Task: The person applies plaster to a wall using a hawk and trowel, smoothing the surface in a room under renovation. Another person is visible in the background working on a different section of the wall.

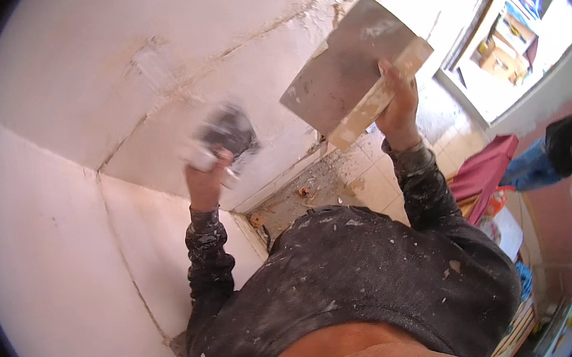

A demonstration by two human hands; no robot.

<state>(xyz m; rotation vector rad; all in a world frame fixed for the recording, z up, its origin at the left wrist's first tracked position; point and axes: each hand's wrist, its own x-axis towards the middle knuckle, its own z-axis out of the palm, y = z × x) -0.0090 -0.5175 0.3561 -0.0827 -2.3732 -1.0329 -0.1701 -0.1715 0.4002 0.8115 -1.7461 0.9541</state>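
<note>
My right hand (400,107) is closed round the pale, plaster-smeared edge strip of a wide plastering blade (347,67). Its flat, grey, rectangular face is tilted in front of the wall and has a few whitish smears. On the left, my left hand (204,185) is closed on a dark, blurred tool with whitish edges (229,130); motion smear hides its exact kind. This tool is close to the pale wall (241,79), but I cannot tell whether it touches. Both dark sleeves are spattered with plaster.
Plastered joint lines (125,136) run across the walls, meeting in a corner at left. Below lies a tiled floor (382,161) with rubble. At right are a window opening (518,35), a maroon cloth (484,171) and another person (568,145) in blue jeans.
</note>
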